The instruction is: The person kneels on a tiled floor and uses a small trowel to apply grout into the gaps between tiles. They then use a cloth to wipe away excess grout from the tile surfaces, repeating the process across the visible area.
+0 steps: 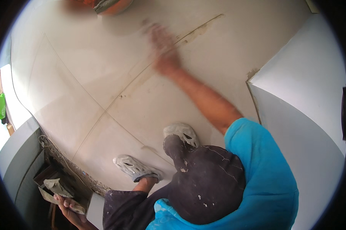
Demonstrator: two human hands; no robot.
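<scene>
My right hand [164, 50] is stretched out over the beige tiled floor [142, 103], close to a long joint line with dark smears along it. Motion blurs its fingers, so whether they hold anything does not show. Low at the left, the fingers of my left hand [68, 205] curl around the edge of a flat, pale-edged board [78, 209]. A lump of greyish, paste-like material [57, 187] appears to lie on or just behind that board. My feet, in pale clogs [178, 132] with holes, stand on the tiles.
An orange container [117, 7] with grey material at its rim is cut off by the top edge. White wall panels [299, 69] rise at the right. A thin cable [23, 105] runs down the left side, past a rough, broken edge [90, 180]. A green bag [0, 106] hangs far left.
</scene>
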